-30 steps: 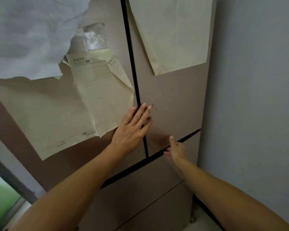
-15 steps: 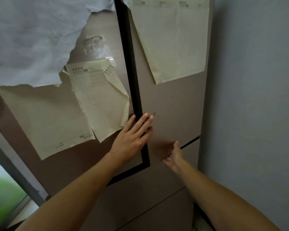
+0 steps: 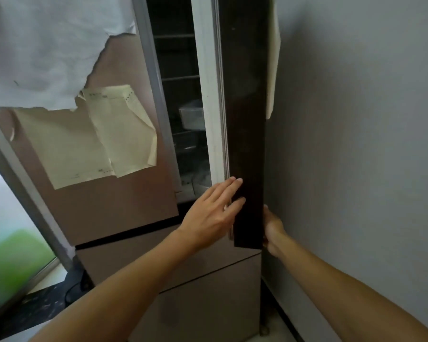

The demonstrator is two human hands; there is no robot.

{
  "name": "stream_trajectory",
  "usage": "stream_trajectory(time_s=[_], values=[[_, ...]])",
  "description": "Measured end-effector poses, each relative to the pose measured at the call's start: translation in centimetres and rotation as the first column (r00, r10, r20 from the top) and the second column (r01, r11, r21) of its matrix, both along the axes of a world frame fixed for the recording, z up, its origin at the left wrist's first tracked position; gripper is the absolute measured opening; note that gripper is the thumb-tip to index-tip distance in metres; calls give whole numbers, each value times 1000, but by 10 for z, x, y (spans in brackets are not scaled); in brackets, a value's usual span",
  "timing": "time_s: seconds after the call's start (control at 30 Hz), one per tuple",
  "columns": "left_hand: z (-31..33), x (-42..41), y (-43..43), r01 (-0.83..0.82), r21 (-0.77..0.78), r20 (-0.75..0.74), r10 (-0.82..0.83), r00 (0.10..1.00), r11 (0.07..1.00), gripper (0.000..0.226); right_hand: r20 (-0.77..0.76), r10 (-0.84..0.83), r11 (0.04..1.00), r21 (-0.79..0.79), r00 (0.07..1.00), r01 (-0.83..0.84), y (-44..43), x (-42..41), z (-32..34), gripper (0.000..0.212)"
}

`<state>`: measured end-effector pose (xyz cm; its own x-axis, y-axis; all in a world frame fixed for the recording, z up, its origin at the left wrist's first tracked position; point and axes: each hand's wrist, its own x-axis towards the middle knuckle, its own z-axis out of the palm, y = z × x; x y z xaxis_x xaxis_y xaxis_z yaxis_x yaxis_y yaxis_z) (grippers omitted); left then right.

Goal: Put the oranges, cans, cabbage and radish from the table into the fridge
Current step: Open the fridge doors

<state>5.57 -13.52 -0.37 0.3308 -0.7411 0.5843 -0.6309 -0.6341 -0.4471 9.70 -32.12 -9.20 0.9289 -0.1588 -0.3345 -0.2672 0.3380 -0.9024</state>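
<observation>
The brown fridge (image 3: 124, 213) fills the view. Its right upper door (image 3: 245, 119) stands swung out, seen edge-on as a dark slab. My left hand (image 3: 215, 213) lies flat with fingers apart against the door's inner edge near the bottom. My right hand (image 3: 273, 230) wraps the door's outer side low down, mostly hidden behind it. Through the gap I see dark shelves (image 3: 181, 77) and a pale bin (image 3: 192, 114) inside. No oranges, cans, cabbage or radish are in view.
The left door (image 3: 97, 206) is shut, with yellowed papers (image 3: 104, 134) and a torn white sheet (image 3: 40, 45) stuck on it. A grey wall (image 3: 356, 144) stands close on the right. Lower drawers (image 3: 195, 280) are shut. A window (image 3: 8, 243) lies at the lower left.
The right upper door has swung from shut to wide open toward the wall. Both hands moved with it, the right one slipping behind its outer edge.
</observation>
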Motion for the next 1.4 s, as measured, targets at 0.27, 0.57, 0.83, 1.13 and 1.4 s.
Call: stream_trajectory(time_s=[0.27, 0.57, 0.83, 1.13, 1.4], values=[[25, 6, -32, -198, -312, -151, 157, 976, 929, 38, -23, -147, 981, -134, 989, 143, -97, -24, 6, 59], [7, 71, -53, -309, -196, -432, 201, 879, 931, 66, 751, 299, 69, -632, 589, 772, -122, -73, 51, 30], [-7, 89, -108, -141, -432, -469, -88, 879, 891, 57, 500, 440, -415, -623, 746, 663, -167, -34, 32, 54], [-26, 98, -172, 8, -322, -393, -141, 909, 947, 38, 312, 159, -363, -864, 937, 349, -194, -3, 31, 76], [-31, 103, -184, 2, -315, -290, -98, 952, 949, 33, 298, 293, -245, -895, 908, 373, -220, 7, 33, 87]])
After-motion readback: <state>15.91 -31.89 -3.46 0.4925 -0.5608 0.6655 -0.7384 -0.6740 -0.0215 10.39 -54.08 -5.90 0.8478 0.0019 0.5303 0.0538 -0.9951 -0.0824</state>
